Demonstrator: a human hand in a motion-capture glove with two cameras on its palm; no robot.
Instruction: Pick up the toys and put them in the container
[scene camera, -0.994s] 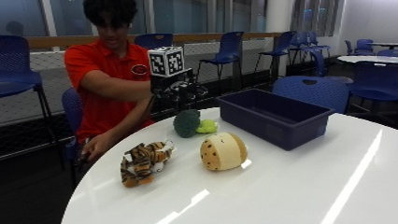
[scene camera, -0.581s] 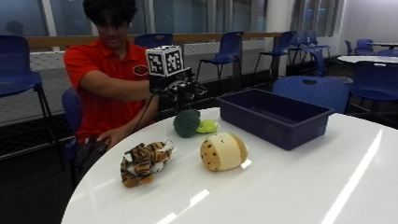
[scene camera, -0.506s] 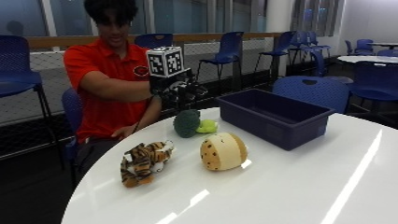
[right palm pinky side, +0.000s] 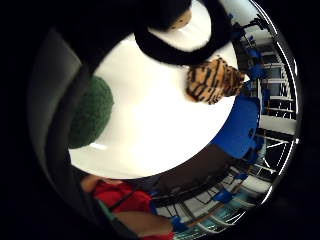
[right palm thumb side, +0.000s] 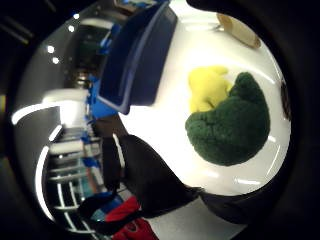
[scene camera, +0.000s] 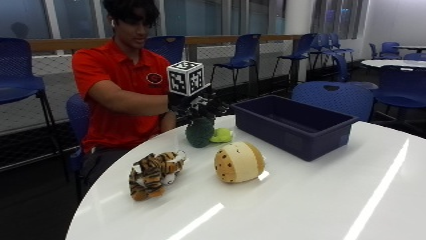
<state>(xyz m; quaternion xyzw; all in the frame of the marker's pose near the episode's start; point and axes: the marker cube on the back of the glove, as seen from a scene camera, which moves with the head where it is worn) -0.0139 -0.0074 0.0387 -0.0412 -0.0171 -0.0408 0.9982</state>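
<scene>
Gloved hand poised over the green toy, first pick not yet made.

The step in hand looked like the reach for the first toy: the gloved right hand (scene camera: 200, 104) hovered just above the green and yellow toy (scene camera: 203, 134), fingers spread and holding nothing. Next it likely needed to lower, close round that toy, and carry it across to the bin. Counted, largest first: one white table (scene camera: 319, 200); one blue bin (scene camera: 293, 125), beside the hand; three toys, all on the table: the tan one (scene camera: 238, 161), the tiger (scene camera: 154, 172), and the green one beneath the hand.
</scene>
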